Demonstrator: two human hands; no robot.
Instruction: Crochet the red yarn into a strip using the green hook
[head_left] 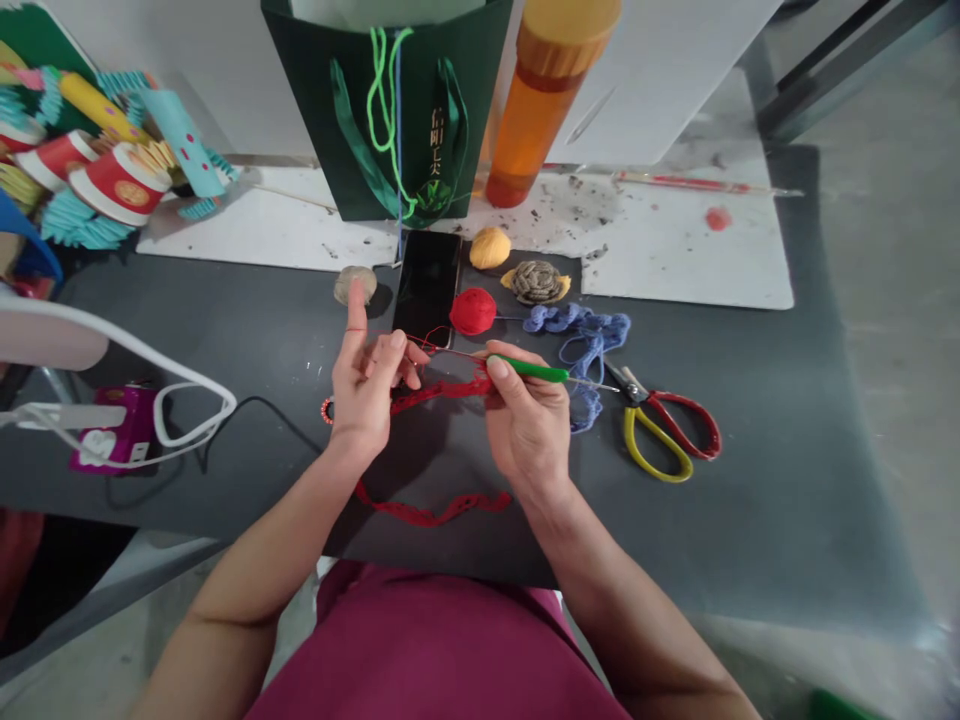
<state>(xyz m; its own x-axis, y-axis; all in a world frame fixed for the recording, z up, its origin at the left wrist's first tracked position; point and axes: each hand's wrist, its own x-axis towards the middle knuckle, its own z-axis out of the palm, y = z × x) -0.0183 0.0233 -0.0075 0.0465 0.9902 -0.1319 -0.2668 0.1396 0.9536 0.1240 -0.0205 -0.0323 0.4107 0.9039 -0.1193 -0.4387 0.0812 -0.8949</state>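
craft table: yarn balls (473, 311), scissors (667, 430)

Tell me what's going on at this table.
A person is crocheting red yarn. The right hand grips a green-handled crochet hook, its tip at the red crocheted strip pinched by the left hand. The strip trails toward the person across the dark table. A red yarn ball lies beside a phone; scissors and a blue crocheted piece lie to the right.
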